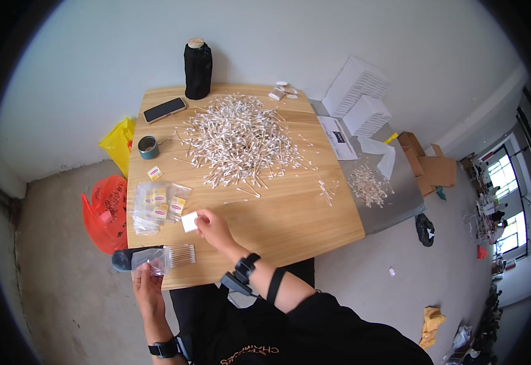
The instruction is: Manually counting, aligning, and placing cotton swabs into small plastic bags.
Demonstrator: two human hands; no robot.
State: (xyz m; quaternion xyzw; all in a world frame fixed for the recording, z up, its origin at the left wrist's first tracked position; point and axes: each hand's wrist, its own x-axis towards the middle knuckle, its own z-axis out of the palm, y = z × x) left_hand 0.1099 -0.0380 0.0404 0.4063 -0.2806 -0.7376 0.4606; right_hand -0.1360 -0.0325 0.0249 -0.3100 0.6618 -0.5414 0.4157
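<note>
My left hand point(147, 285) is closed on a small clear plastic bag point(159, 260) at the table's near left edge. Beside the bag's right end, a neat row of cotton swabs point(182, 254) lies side by side; whether their ends reach inside the bag is hard to tell. A small white card point(189, 222) is pinched in my right hand point(213, 227), just above the tabletop. Left of that hand lie several clear bags point(145, 213) and yellow-and-white cards point(159, 210). A big heap of loose cotton swabs point(241, 140) covers the middle of the table.
On the wooden table point(277, 234) stand a dark cup point(148, 147), a phone point(165, 110) and a black-covered bottle point(198, 70). A grey side table point(393, 210) holds stacked white boxes point(356, 91) and more swabs point(369, 184). Red point(104, 213) and yellow bags point(119, 143) flank the left side.
</note>
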